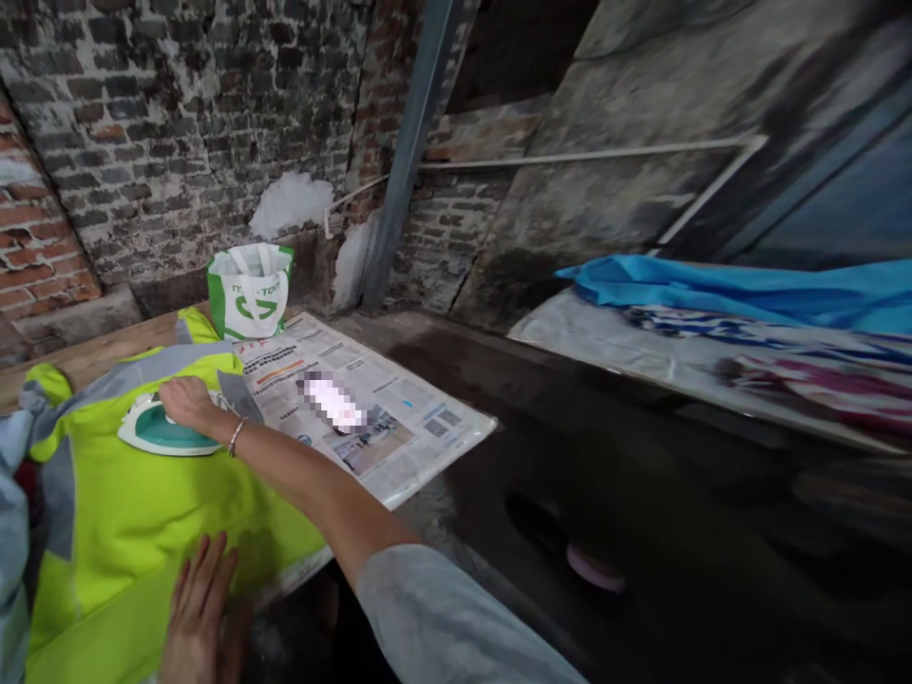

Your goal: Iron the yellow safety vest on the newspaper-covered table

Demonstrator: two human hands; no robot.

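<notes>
My right hand (191, 403) is wrapped round the handle of a white and teal clothes iron (158, 429). The iron lies on a bright yellow garment with grey bands (157, 503), spread over the table. Close to the garment's near edge, my left hand (199, 608) has its fingers stretched out, with nothing in them. It is partly cut off by the bottom of the view, and whether it touches the cloth I cannot tell.
Newspaper (442, 451) covers the table's right part, with a blurred-out patch on it. A white and green bag (249, 293) stands at the back. Across a dark gap, another table (562, 332) bears blue and patterned cloths (712, 285). A metal post (409, 161) rises behind.
</notes>
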